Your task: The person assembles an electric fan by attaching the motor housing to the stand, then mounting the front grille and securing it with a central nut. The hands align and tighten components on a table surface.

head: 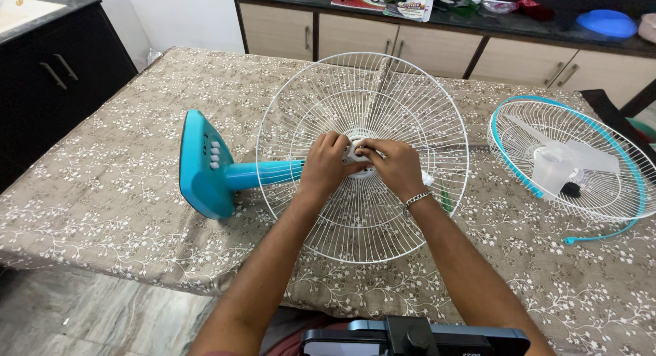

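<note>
Table [102,185]: covered with a patterned cloth; the cloth overhangs the near edge. Risk: a forearm catching that overhang would shift whatever lies on it.
Fan [205,166]: laid on its side, teal base to the left, stem running right to the hub. Nothing braces it. Risk: a hard twist at the hub could roll or slide the whole body.
Rear guard [307,110]: white wire, round, on the fan, standing tilted behind both hands. Risk: leaning on the thin wires could bend them.
Front guard [601,134]: lies flat at the table's right end, well apart, teal rim band trailing loose toward the near edge. Risk: the band could snag a sleeve or arm.
Blade [557,166]: clear plastic, resting inside the front guard with a small dark knob.
Nut [359,153]: white, at the centre of the rear guard. Risk: judged likely to slip free and drop through the wires once loose.
Left hand [324,163]: fingers curled around the nut's left side.
Right hand [396,166]: closed on the nut's right side, wrist bracelet near the wires; could catch.
</note>
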